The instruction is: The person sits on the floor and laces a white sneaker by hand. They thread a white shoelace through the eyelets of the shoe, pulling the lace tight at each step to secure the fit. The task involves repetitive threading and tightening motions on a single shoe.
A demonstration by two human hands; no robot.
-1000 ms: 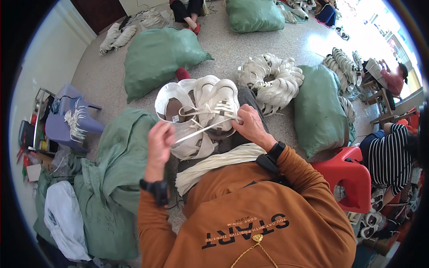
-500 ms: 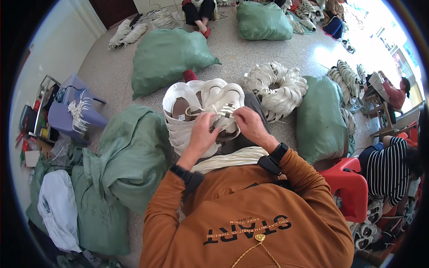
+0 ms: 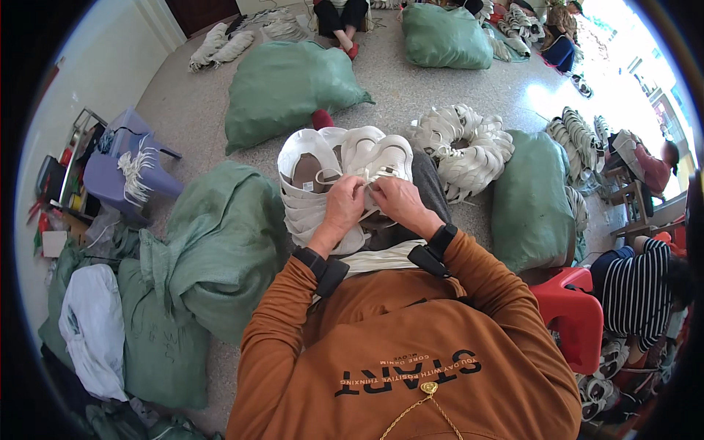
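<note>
left hand (image 3: 343,208) neared right hand (image 3: 400,202) at shoe (image 3: 392,155); sweatshirt (image 3: 345,345) bears lettering (image 3: 407,380).

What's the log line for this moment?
left hand: at laces of white shoe | right hand: same laces, close to left hand | around: stacked shoes, green sacks

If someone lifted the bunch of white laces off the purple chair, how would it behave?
The bunch of white laces is probably floppy, since its strands bend and drape over the purple chair. It looks light for its spread, being thin strands. Its ends splay loosely, so some might trail or tangle.
</note>
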